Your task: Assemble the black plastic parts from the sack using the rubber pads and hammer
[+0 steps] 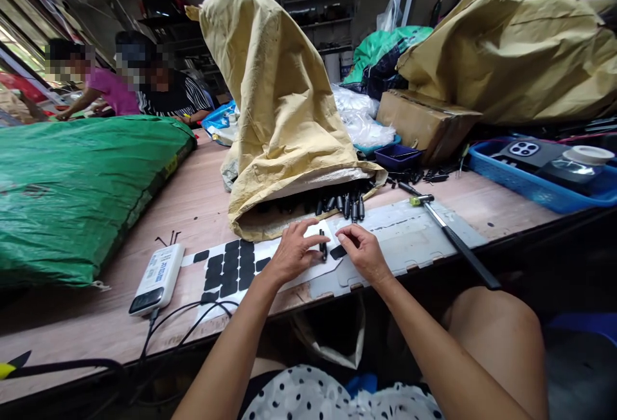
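My left hand [293,251] hovers over a white sheet, thumb and index finger closed around a small black cylindrical part [322,245] held upright. Close by on the right, my right hand [362,254] has its thumb and index fingertip pinched together; what is between them, if anything, is too small to tell. Just below that pinch shows a black rounded patch [339,252]; whether it touches the fingers is unclear. To the left lies a backing sheet with rows of black stickers [230,269]. More black cylindrical parts [354,206] spill from the mouth of a tan sack [284,105].
A hammer [453,240] lies at right, its handle over the table edge. A white power bank [158,278] with cables sits left, beside a green sack [87,195]. A blue tray [525,185] and a cardboard box [424,118] stand right. Two people work at back left.
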`<act>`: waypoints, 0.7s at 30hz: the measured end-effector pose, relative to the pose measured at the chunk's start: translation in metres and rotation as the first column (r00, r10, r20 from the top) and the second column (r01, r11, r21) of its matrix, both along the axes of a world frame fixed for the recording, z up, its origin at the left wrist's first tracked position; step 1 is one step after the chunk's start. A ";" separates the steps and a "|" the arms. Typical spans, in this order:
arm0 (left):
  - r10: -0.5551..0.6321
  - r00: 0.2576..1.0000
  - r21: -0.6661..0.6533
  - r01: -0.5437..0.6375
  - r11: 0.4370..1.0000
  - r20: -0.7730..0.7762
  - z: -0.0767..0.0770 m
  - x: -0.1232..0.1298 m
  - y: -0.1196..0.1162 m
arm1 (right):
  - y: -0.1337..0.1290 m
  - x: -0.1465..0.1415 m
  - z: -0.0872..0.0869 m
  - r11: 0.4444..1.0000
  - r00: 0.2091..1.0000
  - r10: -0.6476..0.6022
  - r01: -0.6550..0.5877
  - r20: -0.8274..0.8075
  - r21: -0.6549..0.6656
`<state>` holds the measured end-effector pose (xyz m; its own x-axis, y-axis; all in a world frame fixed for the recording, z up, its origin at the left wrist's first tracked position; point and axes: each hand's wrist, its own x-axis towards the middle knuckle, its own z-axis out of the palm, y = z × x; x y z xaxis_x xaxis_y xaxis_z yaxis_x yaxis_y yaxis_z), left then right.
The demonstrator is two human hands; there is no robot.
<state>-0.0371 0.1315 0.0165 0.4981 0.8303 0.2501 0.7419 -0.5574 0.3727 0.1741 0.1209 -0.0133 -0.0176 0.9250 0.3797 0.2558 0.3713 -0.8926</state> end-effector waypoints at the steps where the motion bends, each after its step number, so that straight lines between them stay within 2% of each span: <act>1: -0.020 1.000 -0.008 0.019 1.000 -0.015 -0.002 -0.002 0.002 | 0.000 0.000 0.001 1.000 1.000 -0.002 0.002 0.001 -0.001; 4: 0.030 1.000 -0.032 -0.029 0.999 0.007 -0.011 0.001 0.003 | -0.001 -0.002 0.001 1.000 1.000 -0.009 0.009 0.003 -0.004; 9: 0.132 0.977 -0.025 -0.129 0.991 0.167 -0.027 0.011 -0.006 | -0.001 0.001 0.000 0.998 0.999 -0.051 0.051 0.019 0.024; 12: 0.156 0.953 -0.043 -0.150 0.988 0.260 -0.029 0.011 -0.008 | 0.001 0.028 0.006 0.969 0.963 -0.223 0.202 0.154 0.143; 14: 0.168 0.943 -0.061 -0.157 0.986 0.288 -0.029 0.010 -0.007 | 0.003 0.062 0.014 0.891 0.852 -0.446 0.392 0.274 0.229; 16: 0.171 0.939 -0.071 -0.157 0.985 0.299 -0.028 0.009 -0.007 | 0.006 0.102 0.021 0.769 0.629 -0.625 0.598 0.463 0.226; 17: 0.166 0.939 -0.076 -0.150 0.986 0.300 -0.028 0.009 -0.007 | 0.007 0.123 0.023 0.703 0.503 -0.650 0.683 0.569 0.200; 18: 0.159 0.940 -0.079 -0.141 0.987 0.302 -0.027 0.008 -0.007 | 0.009 0.142 0.025 0.648 0.407 -0.631 0.744 0.661 0.161; 19: 0.151 0.941 -0.084 -0.131 0.988 0.302 -0.027 0.008 -0.007 | 0.010 0.159 0.026 0.623 0.351 -0.559 0.776 0.751 0.101; 20: 0.143 0.943 -0.087 -0.122 0.989 0.300 -0.027 0.008 -0.007 | 0.010 0.173 0.026 0.609 0.324 -0.469 0.793 0.822 0.035; 21: 0.136 0.946 -0.089 -0.115 0.989 0.295 -0.027 0.008 -0.008 | 0.011 0.185 0.025 0.619 0.328 -0.373 0.785 0.868 -0.031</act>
<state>-0.0289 0.1238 -0.0108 0.2995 0.9021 0.3108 0.6522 -0.4313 0.6234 0.3587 0.1316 0.0120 0.5210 0.8414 0.1438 0.8442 -0.4831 -0.2321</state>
